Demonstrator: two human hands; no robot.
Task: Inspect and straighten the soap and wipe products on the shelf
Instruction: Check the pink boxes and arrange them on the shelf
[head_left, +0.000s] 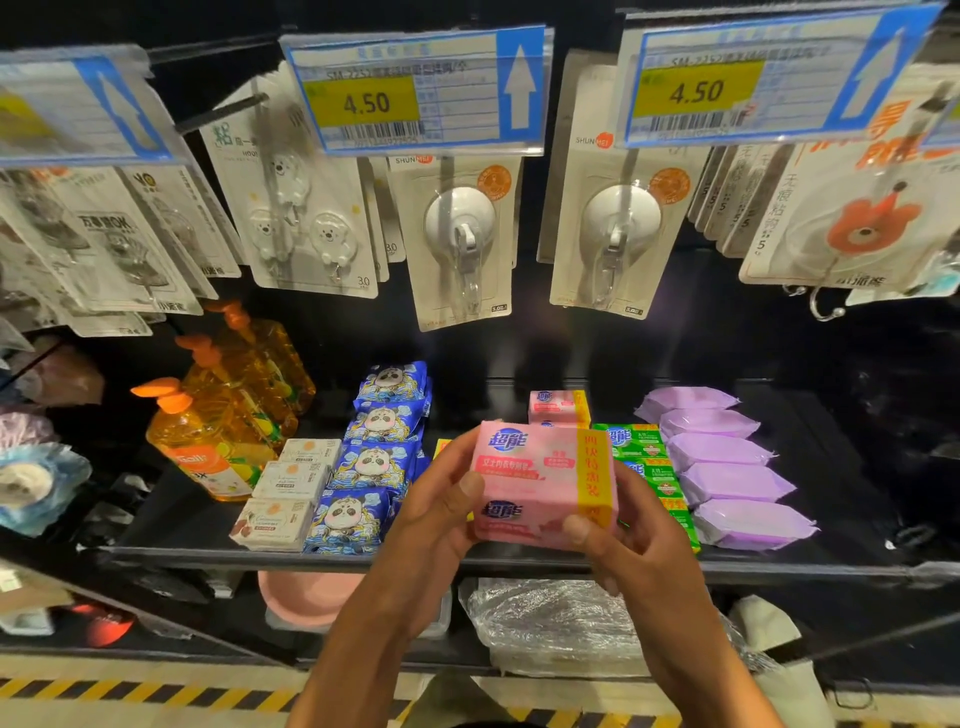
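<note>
Head view: a pink soap pack (543, 483) is held up off the shelf (363, 558) in both hands, the left hand (436, 499) gripping its left end and the right hand (639, 540) its lower right corner, thumbs laid on the printed face and fingers curled behind. The pack is carried above the shelf's near edge, between the blue panda packs (374, 457) on the left and the green soap (636, 441) on the right, label turned toward the camera. The inspecting step is judged to be in hand; straightening of this row is not yet done. A second pink pack (558, 408) is seen far back in the same lane, but whether the space in front of it is free cannot be told, since it is hidden behind the held pack. The next move is judged to call for the pack to be lowered squarely into that lane, face forward and edge in line with the neighbouring rows, without the green soap or the panda packs being nudged. At the right, purple wipes (727, 467) are stacked in a row; at the left, white soap boxes (291, 493) and orange bottles (218, 431). Overhead, hook cards (462, 234) and price tags (415, 88) hang low and could be brushed if the pack were lifted higher. Stored on the level below are a pink basin (306, 597) and a plastic-wrapped bundle (550, 623).
</note>
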